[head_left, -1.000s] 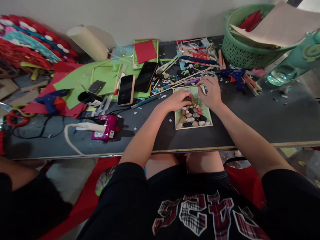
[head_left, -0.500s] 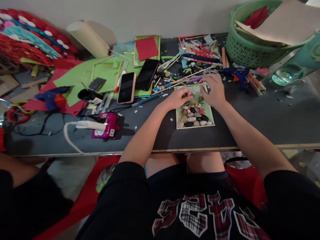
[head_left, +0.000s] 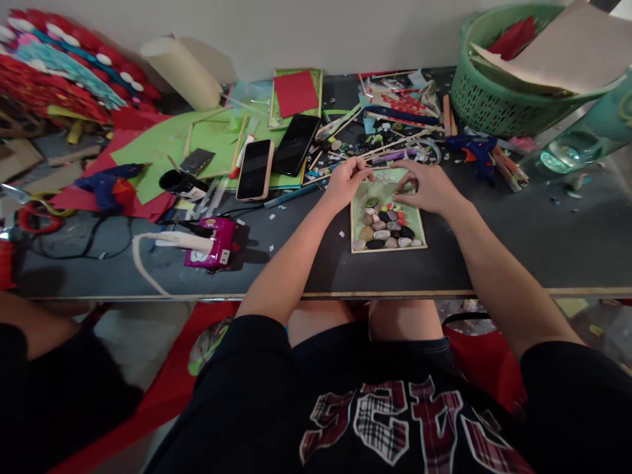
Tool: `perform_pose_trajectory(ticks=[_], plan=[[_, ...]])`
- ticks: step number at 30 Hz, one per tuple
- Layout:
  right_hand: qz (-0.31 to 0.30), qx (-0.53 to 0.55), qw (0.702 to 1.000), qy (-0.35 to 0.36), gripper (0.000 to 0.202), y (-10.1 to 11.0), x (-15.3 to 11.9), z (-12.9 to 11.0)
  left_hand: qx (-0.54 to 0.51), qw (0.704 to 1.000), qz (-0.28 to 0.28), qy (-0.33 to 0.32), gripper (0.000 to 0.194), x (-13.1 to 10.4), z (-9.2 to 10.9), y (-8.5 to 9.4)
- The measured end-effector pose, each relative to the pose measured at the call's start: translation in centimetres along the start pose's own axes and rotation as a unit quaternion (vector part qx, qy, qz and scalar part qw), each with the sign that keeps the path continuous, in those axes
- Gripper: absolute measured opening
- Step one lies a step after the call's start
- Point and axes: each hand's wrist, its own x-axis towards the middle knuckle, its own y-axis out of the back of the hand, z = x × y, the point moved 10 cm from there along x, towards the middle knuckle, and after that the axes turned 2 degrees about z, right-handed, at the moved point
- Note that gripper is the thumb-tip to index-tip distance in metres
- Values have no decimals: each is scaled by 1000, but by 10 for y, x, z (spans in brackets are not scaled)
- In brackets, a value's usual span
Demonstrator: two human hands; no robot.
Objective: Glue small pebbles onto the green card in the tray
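A small framed green panel (head_left: 363, 203) lies on the dark table in front of me, its lower half covered with several smooth pebbles (head_left: 382, 234) in black, white, brown and grey. Small red and yellow pieces sit among the upper stones. Over the panel's upper left edge is my left hand (head_left: 346, 182), fingers curled and pressed together; anything in them is too small to make out. My right hand (head_left: 428, 187) hovers above the upper right side, its thumb and forefinger curved apart with no object visible between them.
Behind the panel lie sticks, paper scraps and a clear tape ring (head_left: 430, 151). Two phones (head_left: 254, 170) and a purple power adapter (head_left: 211, 245) are left. A blue glue gun (head_left: 473, 151), green basket (head_left: 486, 99) and water bottle (head_left: 567, 155) stand right. Another person's arm (head_left: 37, 326) shows at left.
My left hand has moved left and up, away from the panel's middle. My right hand has come down from the tape ring over the panel. The view has shifted slightly.
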Motion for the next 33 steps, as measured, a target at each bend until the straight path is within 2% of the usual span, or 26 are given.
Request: perform_pose_trajectory(ticks=[2,6,9,15,20,25,29,33], plan=[[8,-2,1000,-18,65,-8,4,1,10,1000,9,8,46,-1,0,-1],[43,1,999,-12,43,-16,9,-4,4,999,22,28,32,-2,1,-2],[79,-3,996,29,47,-10,8,-10,-26,998,13,57,25,-3,3,-3],[16,47,993,104,56,-16,4,-24,-73,991,-21,113,13,-11,11,-8],[18,47,995,81,48,-14,6,-18,-153,979,-20,135,16,-15,19,-12],[25,75,995,55,47,-12,6,-12,-211,967,-4,146,20,-13,21,-5],[15,103,994,20,46,-14,4,-9,-209,966,6,153,23,-14,20,1],[31,76,997,6,51,-11,3,-8,-217,968,2,124,30,-13,27,2]])
